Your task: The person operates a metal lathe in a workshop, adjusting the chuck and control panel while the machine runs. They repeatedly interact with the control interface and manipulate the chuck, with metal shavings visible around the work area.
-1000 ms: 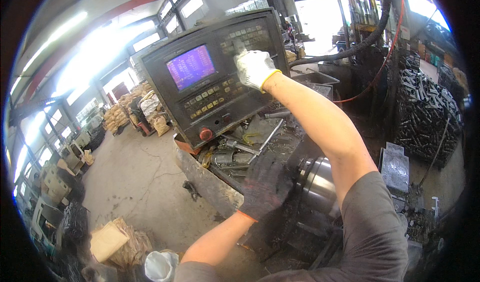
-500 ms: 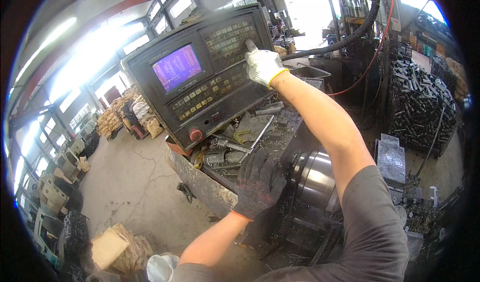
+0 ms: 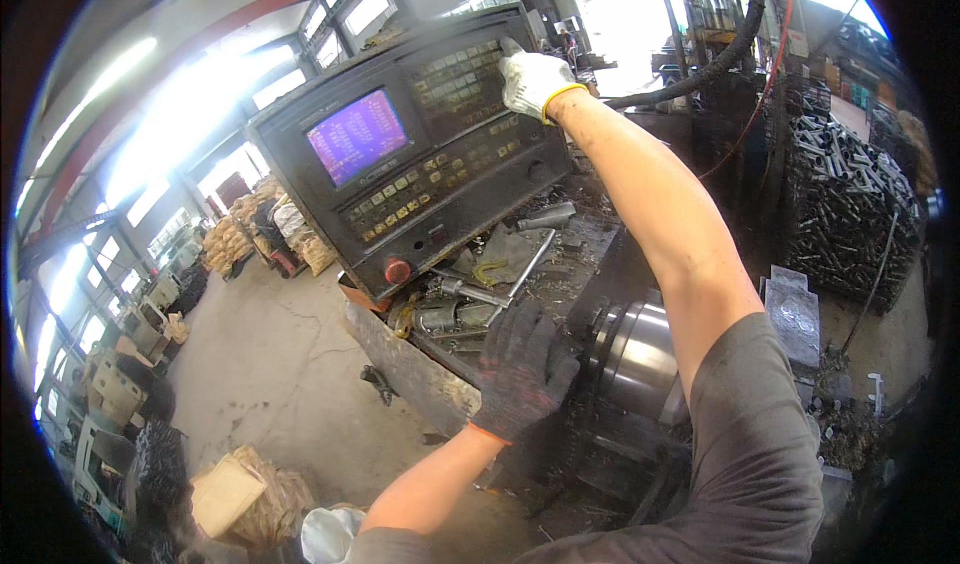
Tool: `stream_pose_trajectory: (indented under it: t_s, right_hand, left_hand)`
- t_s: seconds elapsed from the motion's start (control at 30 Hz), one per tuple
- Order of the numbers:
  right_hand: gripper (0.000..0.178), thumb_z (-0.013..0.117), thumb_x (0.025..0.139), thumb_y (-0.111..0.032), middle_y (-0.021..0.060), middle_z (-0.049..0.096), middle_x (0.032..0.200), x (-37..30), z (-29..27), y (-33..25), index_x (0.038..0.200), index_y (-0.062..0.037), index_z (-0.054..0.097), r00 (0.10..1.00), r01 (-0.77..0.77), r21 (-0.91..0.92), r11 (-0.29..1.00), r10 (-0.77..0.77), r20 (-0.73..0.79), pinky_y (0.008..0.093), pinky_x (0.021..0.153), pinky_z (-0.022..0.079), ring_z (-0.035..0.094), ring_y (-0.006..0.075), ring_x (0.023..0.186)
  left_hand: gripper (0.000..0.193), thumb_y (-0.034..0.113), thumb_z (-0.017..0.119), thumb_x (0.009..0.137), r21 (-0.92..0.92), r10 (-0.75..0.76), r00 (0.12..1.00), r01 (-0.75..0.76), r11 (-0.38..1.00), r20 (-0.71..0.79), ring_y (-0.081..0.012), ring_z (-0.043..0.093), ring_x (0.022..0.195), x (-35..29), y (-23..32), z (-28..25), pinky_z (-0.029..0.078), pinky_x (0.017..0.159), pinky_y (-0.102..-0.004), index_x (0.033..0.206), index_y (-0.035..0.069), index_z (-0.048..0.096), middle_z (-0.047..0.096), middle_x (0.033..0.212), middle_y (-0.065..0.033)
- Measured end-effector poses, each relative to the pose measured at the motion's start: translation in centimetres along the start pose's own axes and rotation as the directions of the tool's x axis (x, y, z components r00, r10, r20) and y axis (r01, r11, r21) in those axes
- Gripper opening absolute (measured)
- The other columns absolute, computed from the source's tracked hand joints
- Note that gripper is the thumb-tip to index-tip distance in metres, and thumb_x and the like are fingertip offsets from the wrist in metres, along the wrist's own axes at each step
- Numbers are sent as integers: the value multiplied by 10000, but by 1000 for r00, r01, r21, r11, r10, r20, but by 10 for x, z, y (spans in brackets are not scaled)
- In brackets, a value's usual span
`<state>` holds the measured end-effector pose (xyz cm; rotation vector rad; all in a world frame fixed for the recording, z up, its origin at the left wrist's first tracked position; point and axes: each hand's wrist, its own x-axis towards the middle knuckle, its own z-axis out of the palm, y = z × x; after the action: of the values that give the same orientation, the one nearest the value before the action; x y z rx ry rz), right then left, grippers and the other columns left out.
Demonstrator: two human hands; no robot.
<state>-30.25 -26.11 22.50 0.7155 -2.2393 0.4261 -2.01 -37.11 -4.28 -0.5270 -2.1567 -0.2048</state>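
A dark machine control panel [image 3: 445,189] tilts in front of me, with a lit purple screen [image 3: 357,137], rows of small keys [image 3: 460,74] and a red round knob [image 3: 397,270]. My right hand [image 3: 537,82], in a white glove with a yellow cuff, is at the panel's upper right; one finger stretches onto the keypad's top corner while the others bend. It holds nothing. My left hand [image 3: 520,372], in a dark glove with an orange cuff, lies with fingers extended beside a shiny metal chuck [image 3: 640,352]. Nothing shows in it; its palm side is hidden.
Below the panel, a grimy tray holds metal tools, including a T-handled wrench [image 3: 530,264], and a rag. Metal parts fill a bin [image 3: 855,214] at right. A thick black hose [image 3: 700,82] hangs behind my right arm. Cardboard and sacking [image 3: 245,494] lie lower left.
My right hand has moved up along the keypad, its finger now nearer the top edge. My left hand keeps about the same pose; the view has shifted slightly.
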Motion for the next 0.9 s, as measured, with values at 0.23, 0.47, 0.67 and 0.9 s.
stream_pose_trajectory:
  t_s: [0.23,0.47,0.67,0.9]
  right_hand:
    - [414,586,893,-162,234,778,1076,-13,-5,-8,1242,-3,741,999,44,-29,999,-44,15,462,860,621,776,378,999]
    - [286,621,860,-134,211,754,902,-96,51,-64,1096,5,706,908,394,-100,914,-404,-110,459,741,608,764,323,846]
    - [267,613,888,-152,213,750,951,-92,80,-68,1079,2,719,920,378,-32,925,-379,-100,489,729,589,745,347,848]
    - [233,612,896,-164,197,748,1066,-102,60,-66,1073,-54,714,889,413,-40,910,-412,-199,494,759,595,746,347,900]
  left_hand:
    - [582,322,764,844,2,0,1000,0,1000,-3,-445,576,1274,3,3,-3,444,1124,-579,1318,28,598,575,1394,-219]
    - [554,358,784,874,6,-32,999,32,999,31,-420,580,1314,1,3,-3,430,1141,-568,1325,87,611,605,1427,-195]
    - [573,360,781,870,-5,-38,999,39,999,26,-413,563,1338,0,2,-3,428,1149,-564,1350,94,614,591,1440,-192]
    - [616,360,769,838,7,-49,998,49,999,44,-442,545,1313,-1,4,-3,422,1130,-580,1348,65,588,554,1407,-219]
